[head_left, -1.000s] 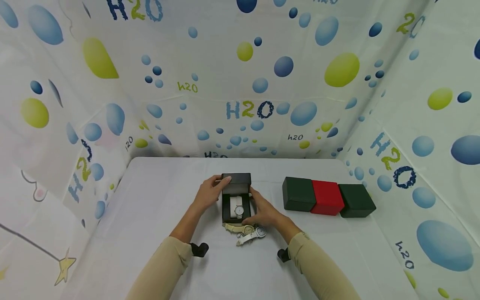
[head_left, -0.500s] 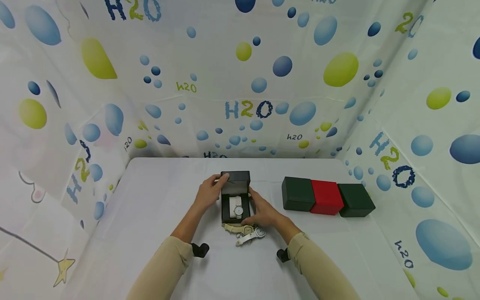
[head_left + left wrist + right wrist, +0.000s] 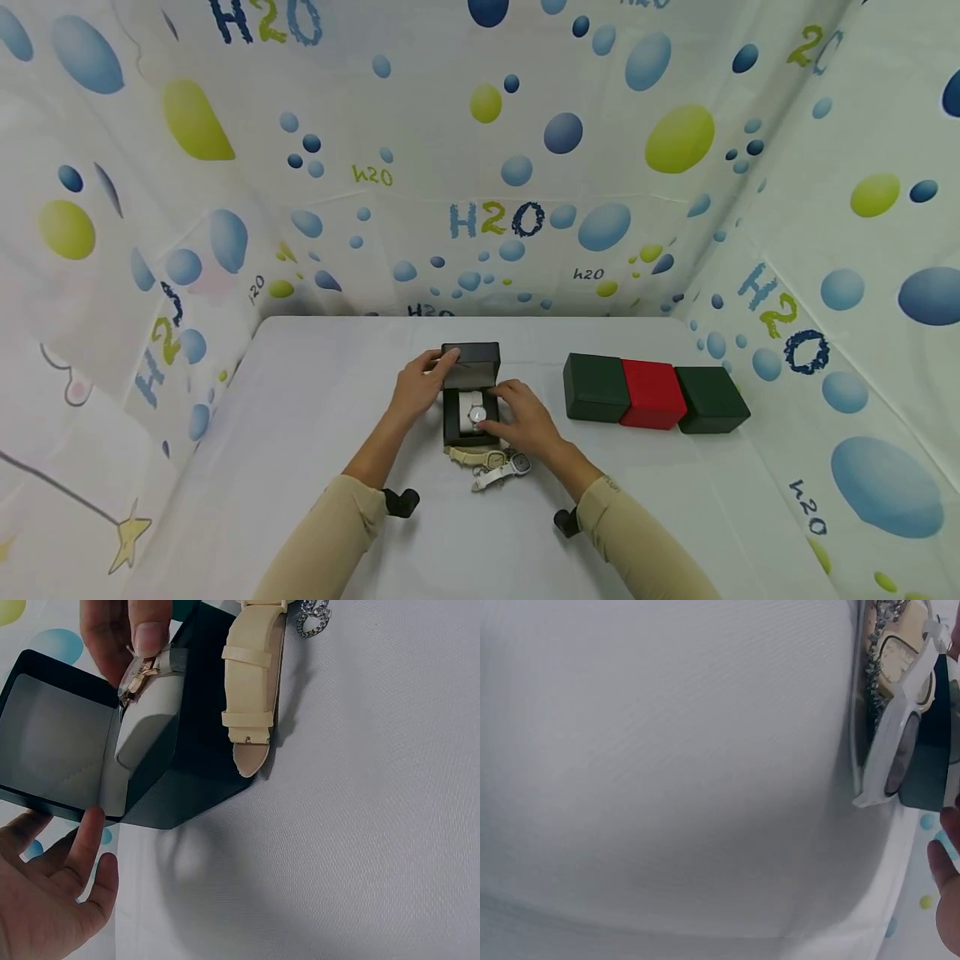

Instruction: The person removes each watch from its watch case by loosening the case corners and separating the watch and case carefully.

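A dark watch box (image 3: pixel 451 432) stands open at the table's middle, lid (image 3: pixel 474 377) raised at the back. My left hand (image 3: pixel 422 387) grips the lid at its left edge; in the left wrist view its fingertips (image 3: pixel 91 821) lie against the lid's rim. Inside the box, a watch (image 3: pixel 476 413) with a light strap sits round a pale cushion (image 3: pixel 154 720). My right hand (image 3: pixel 528 421) reaches in from the right and pinches this watch between thumb and fingers. In front of the box lie a cream-strapped watch (image 3: pixel 467 457) and a white-strapped watch (image 3: pixel 493 477).
To the right, a dark green box (image 3: pixel 596 388), a red box (image 3: pixel 653 393) and another dark green box (image 3: pixel 713 400) stand side by side, lids down. A silver chain (image 3: pixel 874 682) lies beside the loose watches. Patterned curtains (image 3: pixel 420 108) surround the white table (image 3: pixel 330 358).
My right hand has shifted from the box's right side to the watch inside, its thumb now at the dial. The left hand stays on the lid, which tilted slightly back.
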`<state>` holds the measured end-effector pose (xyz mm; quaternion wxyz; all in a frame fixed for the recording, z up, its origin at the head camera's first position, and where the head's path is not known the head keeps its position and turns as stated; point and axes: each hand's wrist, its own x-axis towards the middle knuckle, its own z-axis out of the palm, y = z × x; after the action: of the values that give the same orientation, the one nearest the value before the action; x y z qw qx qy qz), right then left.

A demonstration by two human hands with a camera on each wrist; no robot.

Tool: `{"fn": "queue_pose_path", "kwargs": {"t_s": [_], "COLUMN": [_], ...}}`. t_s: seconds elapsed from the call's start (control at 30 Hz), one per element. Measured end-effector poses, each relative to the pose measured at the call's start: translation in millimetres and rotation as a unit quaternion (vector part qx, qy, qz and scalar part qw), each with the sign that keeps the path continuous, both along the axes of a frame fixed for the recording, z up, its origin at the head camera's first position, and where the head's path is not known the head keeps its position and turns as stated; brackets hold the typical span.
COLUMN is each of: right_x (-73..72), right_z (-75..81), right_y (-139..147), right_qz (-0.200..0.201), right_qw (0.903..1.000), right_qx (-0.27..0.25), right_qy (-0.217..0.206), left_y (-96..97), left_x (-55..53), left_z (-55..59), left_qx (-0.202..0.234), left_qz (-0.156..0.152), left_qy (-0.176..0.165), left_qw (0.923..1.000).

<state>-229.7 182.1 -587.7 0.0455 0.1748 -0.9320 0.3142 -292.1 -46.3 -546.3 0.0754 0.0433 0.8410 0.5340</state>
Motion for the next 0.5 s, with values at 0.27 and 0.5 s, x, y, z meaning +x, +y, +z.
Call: {"fn": "queue_pose_path", "kwargs": {"t_s": [0.27, 0.5], "right_x": [-0.7, -1.8], "right_z": [5.2, 3.1], "right_y": [-8.5, -7.6], "right_qz": [0.042, 0.035], "right_qw": [0.9974, 0.998], "right_qx": [0.058, 0.04], "right_qy": [-0.011, -0.034], "left_y": [-1.9, -6.5], "left_x": [0.9, 11.2], "left_z": [-4.5, -18.3], "left_qx": [-0.001, -0.012], "left_qz": [-0.015, -0.02], "left_qy": [0.005, 0.055], "left_qw": [0.9999, 0.9982]}}
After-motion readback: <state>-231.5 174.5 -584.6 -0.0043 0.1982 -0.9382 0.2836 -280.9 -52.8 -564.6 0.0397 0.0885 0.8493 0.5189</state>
